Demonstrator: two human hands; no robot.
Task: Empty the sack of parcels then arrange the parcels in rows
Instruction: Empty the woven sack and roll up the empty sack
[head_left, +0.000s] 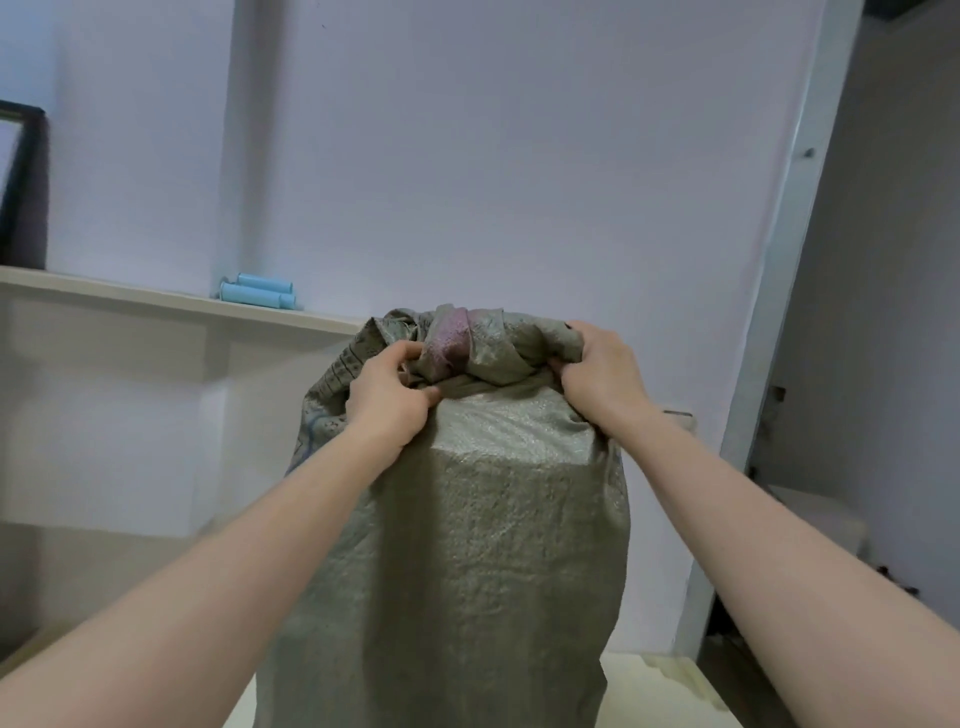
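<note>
The room has a pale lilac wall (519, 156). On the left, a long pale shelf (130, 299) runs along it. A few light blue rolls (260, 291) lie on their sides on the shelf, stacked against each other. At the shelf's far left end a dark frame (26, 187) leans upright against the wall. On the right, a light grey door frame (779, 260) slants up the view, with a dim space beyond it. At the bottom, a cream surface (654, 686) with a notched edge shows on either side of the sack's base. Whether it is a counter or a floor mat cannot be told.

The sack (493, 545) is grey-green woven plastic. It stands upright in the middle of the view, on or just above the cream surface, and fills the lower centre. Its top is gathered into a thick bunch, with a faded pink band (452, 343) showing in the folds. Below the bunch the fabric is stretched over an angular bulge. Its contents are hidden.

Both bare forearms reach forward to the gathered top. The left hand (389, 400) has its fingers curled tightly into the folds on the left of the bunch, with the thumb pressed against the cloth. The right hand (602, 374) is closed over the right side of the bunch, gripping a wad of fabric under the palm, its fingertips tucked out of sight.
</note>
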